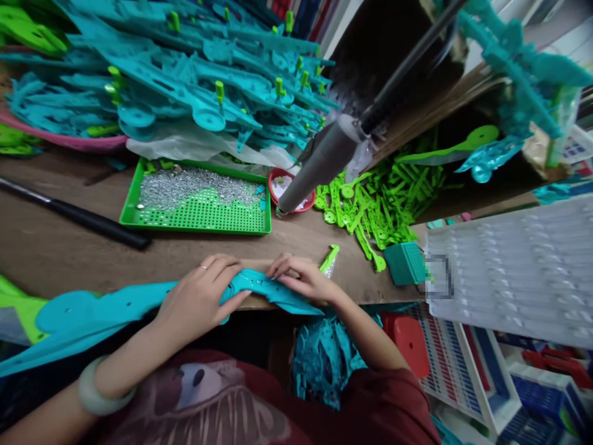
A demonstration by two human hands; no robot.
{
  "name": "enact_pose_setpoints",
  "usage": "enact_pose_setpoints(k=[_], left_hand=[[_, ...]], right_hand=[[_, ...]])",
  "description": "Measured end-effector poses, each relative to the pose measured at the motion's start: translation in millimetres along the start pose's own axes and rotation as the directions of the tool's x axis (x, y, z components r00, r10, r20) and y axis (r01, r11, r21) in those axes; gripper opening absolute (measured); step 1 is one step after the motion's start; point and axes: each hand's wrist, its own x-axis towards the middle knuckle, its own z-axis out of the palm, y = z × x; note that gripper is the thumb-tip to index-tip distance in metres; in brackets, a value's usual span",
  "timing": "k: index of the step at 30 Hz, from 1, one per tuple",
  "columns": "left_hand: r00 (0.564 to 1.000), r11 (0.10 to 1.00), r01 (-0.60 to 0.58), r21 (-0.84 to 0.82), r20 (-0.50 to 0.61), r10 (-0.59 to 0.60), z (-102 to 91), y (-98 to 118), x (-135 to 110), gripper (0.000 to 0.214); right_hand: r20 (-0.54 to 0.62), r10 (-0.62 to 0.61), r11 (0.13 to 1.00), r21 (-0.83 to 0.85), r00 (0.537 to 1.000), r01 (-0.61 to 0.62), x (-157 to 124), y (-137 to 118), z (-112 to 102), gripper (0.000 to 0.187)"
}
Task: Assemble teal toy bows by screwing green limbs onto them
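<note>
Both hands on long blue part, near table edge

Head view: we see the left hand (199, 290) clamped on the long blue part (134, 300), fingers over it, thumb on the near side. The right hand (301, 278) rests at the part's right section, fingers curled together; we can't tell if they pinch anything. The part lies along the near edge of the brown table (296, 238), its left end reaching past the left hand.

Just right of the right hand we have a small lime piece (330, 259). Farther right: a lime-green heap (384, 210) and a teal box (405, 262).

Far of the hands we get a green tray (199, 219) with small metal pieces (176, 185), a red basket (306, 205) just right of it, and a grey cylindrical tool (319, 164) slanting, lower end by the basket. Left of the tray, a black-handled tool (99, 222). Far left, we log a big blue pile (208, 74) and a pink basket (60, 143).
</note>
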Motion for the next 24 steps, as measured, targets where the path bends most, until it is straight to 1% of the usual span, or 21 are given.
enact_pose_setpoints(k=[1, 2, 3, 4, 5, 6, 8, 9, 11, 12, 14, 18, 21, 24], left_hand=[[1.0, 1.0, -0.004, -0.001, -0.027, 0.004, 0.0, 0, 1, 0.037], [0.999, 1.0, -0.007, -0.001, -0.047, 0.007, 0.2, 1, 1, 0.037], [0.998, 1.0, -0.007, 0.0, -0.055, 0.007, 0.5, 1, 2, 0.036], [0.999, 1.0, -0.006, 0.001, -0.046, 0.006, 0.9, 1, 2, 0.036], [1.0, 1.0, -0.002, 0.002, -0.027, 0.002, 1.4, 1, 2, 0.037], [1.0, 1.0, 0.005, 0.003, -0.006, -0.005, 1.9, 1, 3, 0.037], [0.999, 1.0, 0.022, 0.004, 0.024, -0.022, 2.8, 1, 2, 0.039], [0.999, 1.0, 0.025, 0.003, 0.027, -0.026, 3.2, 1, 2, 0.04], [1.0, 1.0, 0.023, 0.0, 0.016, -0.023, 3.4, 1, 2, 0.04], [1.0, 1.0, 0.021, 0.002, 0.008, -0.021, 3.3, 2, 2, 0.039], [1.0, 1.0, 0.017, 0.008, -0.005, -0.017, 3.0, 2, 1, 0.037], [1.0, 1.0, 0.001, 0.026, -0.018, -0.001, 2.8, 3, 1, 0.034], [0.999, 0.999, -0.015, 0.052, -0.031, 0.017, 3.4, 3, 1, 0.034], [0.999, 0.997, -0.025, 0.067, -0.043, 0.028, 4.0, 3, 0, 0.033]], right_hand=[[-0.051, 0.034, 0.997, 0.069, 0.998, -0.03, -1, -3, -1, 0.013], [-0.092, 0.072, 0.993, 0.099, 0.993, -0.063, -1, -6, -2, 0.011], [-0.112, 0.095, 0.994, 0.072, 0.989, -0.087, -2, -10, -3, 0.011], [-0.103, 0.089, 0.996, -0.019, 0.991, -0.091, -2, -13, -3, 0.01], [-0.065, 0.061, 0.985, -0.157, 0.996, -0.07, -1, -16, -4, 0.01], [-0.003, 0.021, 0.951, -0.308, 1.0, -0.021, -1, -18, -5, 0.012], [0.138, -0.041, 0.829, -0.548, 0.99, 0.111, -1, -20, -5, 0.019], [0.19, -0.051, 0.763, -0.626, 0.981, 0.161, -2, -19, -4, 0.021], [0.249, -0.042, 0.651, -0.728, 0.968, 0.216, -4, -18, -2, 0.023], [0.265, -0.033, 0.614, -0.756, 0.964, 0.229, -6, -18, -1, 0.022], [0.285, -0.02, 0.583, -0.775, 0.958, 0.243, -8, -18, 0, 0.022], [0.287, -0.043, 0.589, -0.766, 0.957, 0.256, -6, -20, -1, 0.025], [0.294, -0.078, 0.575, -0.767, 0.953, 0.284, -3, -20, 1, 0.025], [0.33, -0.098, 0.551, -0.768, 0.939, 0.327, 0, -19, 4, 0.023]])
